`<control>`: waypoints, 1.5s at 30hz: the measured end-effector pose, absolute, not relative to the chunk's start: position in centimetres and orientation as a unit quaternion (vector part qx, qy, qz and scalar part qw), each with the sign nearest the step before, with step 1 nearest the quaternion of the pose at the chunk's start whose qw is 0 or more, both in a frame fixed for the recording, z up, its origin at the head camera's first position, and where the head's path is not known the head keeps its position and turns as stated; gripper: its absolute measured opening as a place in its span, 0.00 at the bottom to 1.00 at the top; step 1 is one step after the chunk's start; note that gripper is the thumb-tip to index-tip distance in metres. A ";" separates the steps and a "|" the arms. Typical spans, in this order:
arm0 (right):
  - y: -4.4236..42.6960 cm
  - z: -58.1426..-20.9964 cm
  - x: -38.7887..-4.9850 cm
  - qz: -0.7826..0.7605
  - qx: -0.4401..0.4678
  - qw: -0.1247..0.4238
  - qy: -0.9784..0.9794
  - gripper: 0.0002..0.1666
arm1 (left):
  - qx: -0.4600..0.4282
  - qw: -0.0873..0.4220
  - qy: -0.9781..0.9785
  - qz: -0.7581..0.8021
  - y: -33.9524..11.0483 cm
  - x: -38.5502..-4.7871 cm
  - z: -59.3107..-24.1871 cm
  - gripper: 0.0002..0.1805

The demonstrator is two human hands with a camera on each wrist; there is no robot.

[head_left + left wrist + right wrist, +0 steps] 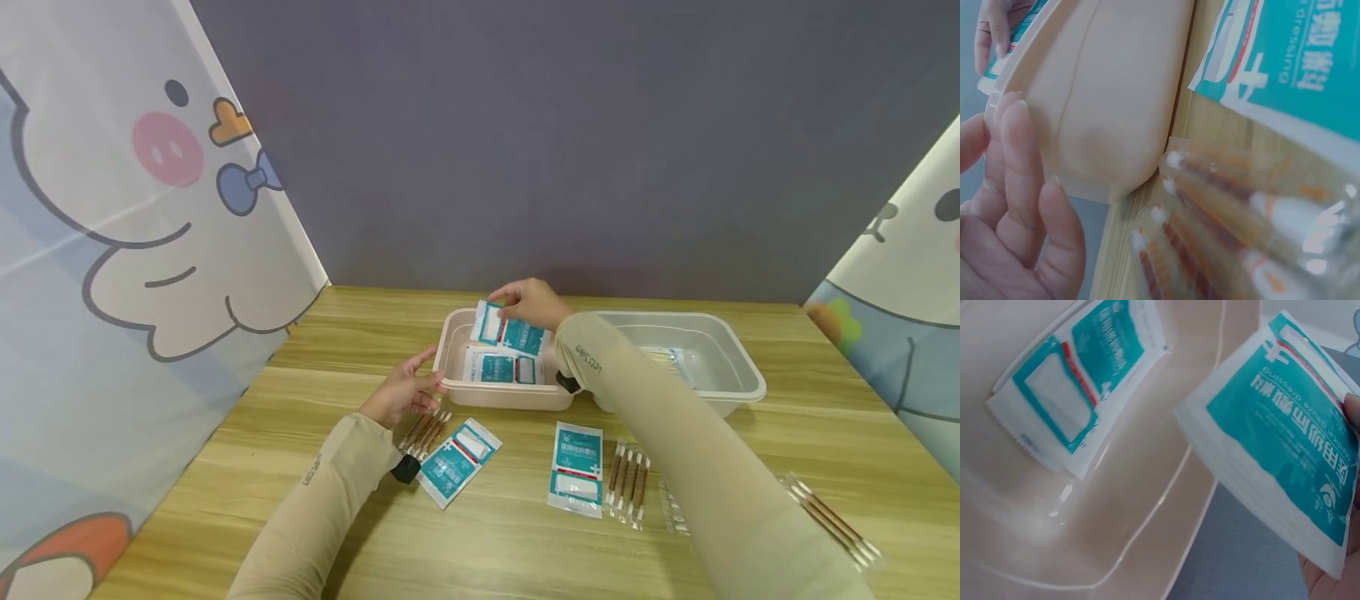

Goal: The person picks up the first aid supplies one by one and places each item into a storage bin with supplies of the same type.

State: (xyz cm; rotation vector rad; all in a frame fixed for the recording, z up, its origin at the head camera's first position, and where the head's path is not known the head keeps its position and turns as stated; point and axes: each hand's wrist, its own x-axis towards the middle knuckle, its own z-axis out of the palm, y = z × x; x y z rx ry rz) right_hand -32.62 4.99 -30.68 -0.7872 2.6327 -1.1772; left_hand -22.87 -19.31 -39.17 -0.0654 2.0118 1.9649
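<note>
My right hand (534, 302) pinches a teal-and-white medical gauze dressing packet (1285, 431) by one edge, above the pale pink plastic container (510, 398). Inside that container lies another gauze packet (1079, 387). At the container's left end, the loosely bent fingers of my left hand (401, 390) touch the outer side near the rim. Below this hand, a clear pack of brown-stemmed cotton swabs (1191, 219) lies on the table. Beside the swabs rests a further gauze packet (459, 462), tilted on the wood.
Right of the pink container stands a whitish container (723, 358), partly behind my right arm, with a packet of swabs (675, 362) inside. Nearer on the wooden table (510, 550) lie a gauze packet (576, 468), a swab pack (628, 485) and more swabs (828, 521). A grey panel (525, 150) rises behind.
</note>
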 end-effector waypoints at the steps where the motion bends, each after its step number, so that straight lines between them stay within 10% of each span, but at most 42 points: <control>1: 5.1 -30.9 -32.7 -0.388 -0.262 0.080 0.880 0.17 | -0.023 0.164 0.706 0.689 -19.3 -22.8 -39.2 0.35; 45: 5.2 -31.7 -34.6 -0.263 -0.285 0.168 0.906 0.19 | -0.039 0.152 0.705 0.691 -18.9 -22.6 -39.2 0.33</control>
